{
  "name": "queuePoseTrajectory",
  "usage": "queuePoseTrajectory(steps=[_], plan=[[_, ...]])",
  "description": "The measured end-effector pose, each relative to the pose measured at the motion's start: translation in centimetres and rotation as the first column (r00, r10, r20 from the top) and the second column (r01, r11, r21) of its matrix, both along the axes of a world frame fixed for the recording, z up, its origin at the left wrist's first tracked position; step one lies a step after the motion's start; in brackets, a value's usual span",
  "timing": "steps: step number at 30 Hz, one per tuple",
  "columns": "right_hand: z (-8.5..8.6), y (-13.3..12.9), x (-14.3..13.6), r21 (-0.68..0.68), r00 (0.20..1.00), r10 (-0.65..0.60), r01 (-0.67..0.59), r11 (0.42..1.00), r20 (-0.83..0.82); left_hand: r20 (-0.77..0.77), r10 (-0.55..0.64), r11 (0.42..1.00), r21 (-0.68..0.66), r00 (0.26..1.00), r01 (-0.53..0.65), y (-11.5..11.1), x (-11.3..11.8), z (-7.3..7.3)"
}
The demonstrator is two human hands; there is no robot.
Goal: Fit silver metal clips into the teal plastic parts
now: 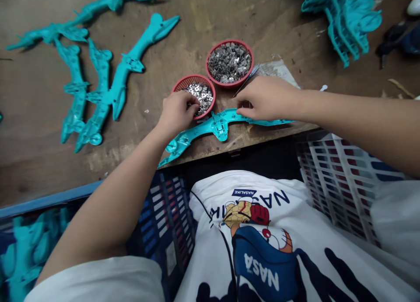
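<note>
A long turquoise plastic part point(220, 126) lies along the table's front edge. My left hand point(179, 109) is at the smaller red basket point(212, 102), its thumb and forefinger pinched together over small shiny metal pieces point(201, 94); whatever the fingertips hold is too small to name. Over the right half of the turquoise part is my right hand point(262, 98), fingers curled and closed, with a thin tool or sheet sticking out near the knuckles. What its fingertips grip is hidden. Behind stands a larger red basket point(251, 72) full of metal clips point(229, 62).
More turquoise parts point(131, 61) lie at the left of the wooden table point(154, 140); a stack of them point(349, 20) is at the back right. Below the edge are a white crate point(341, 175) and a blue crate point(170, 214).
</note>
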State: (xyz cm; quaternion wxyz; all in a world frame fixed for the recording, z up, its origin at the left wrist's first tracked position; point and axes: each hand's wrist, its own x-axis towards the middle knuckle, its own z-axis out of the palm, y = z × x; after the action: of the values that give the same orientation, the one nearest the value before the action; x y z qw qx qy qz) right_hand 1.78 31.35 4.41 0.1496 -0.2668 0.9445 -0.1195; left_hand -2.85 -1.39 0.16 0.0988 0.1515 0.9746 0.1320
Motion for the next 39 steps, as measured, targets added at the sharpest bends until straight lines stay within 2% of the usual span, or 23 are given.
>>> queuePoseTrajectory(steps=[4,9,14,17,23,25,30,39], plan=[[0.3,-0.1,0.0,0.011,1.0,-0.013,0.013,1.0,0.015,-0.014,0.002,1.0,0.019,1.0,-0.002,-0.2,0.0,0.1],[0.4,-0.2,0.0,0.017,0.999,-0.013,0.013,1.0,0.03,-0.031,-0.048,0.998,-0.04,0.998,0.047,0.0,0.4,-0.2],[0.4,-0.2,0.0,0.011,0.999,-0.007,0.006,1.0,0.035,-0.006,-0.048,0.998,-0.046,0.999,0.047,0.0,0.3,0.2],[0.3,-0.2,0.0,0.005,0.999,-0.002,0.002,1.0,0.033,-0.008,-0.015,1.0,0.012,1.0,0.015,0.0,0.3,0.6],[0.2,-0.1,0.0,-0.015,1.0,-0.005,0.005,1.0,0.012,-0.047,0.123,0.985,0.13,0.991,-0.116,0.2,0.4,1.5],[0.3,-0.1,0.0,-0.007,1.0,-0.005,0.005,1.0,0.019,-0.057,0.119,0.988,0.107,0.991,-0.113,0.1,0.5,1.8],[0.2,-0.1,0.0,0.002,1.0,-0.002,0.002,1.0,0.019,-0.075,0.047,0.997,-0.055,0.996,-0.052,-0.4,0.4,2.2],[0.0,-0.1,-0.1,-0.002,1.0,0.007,-0.007,1.0,0.013,-0.051,0.024,1.0,-0.005,0.998,-0.025,-1.0,-0.2,1.9]])
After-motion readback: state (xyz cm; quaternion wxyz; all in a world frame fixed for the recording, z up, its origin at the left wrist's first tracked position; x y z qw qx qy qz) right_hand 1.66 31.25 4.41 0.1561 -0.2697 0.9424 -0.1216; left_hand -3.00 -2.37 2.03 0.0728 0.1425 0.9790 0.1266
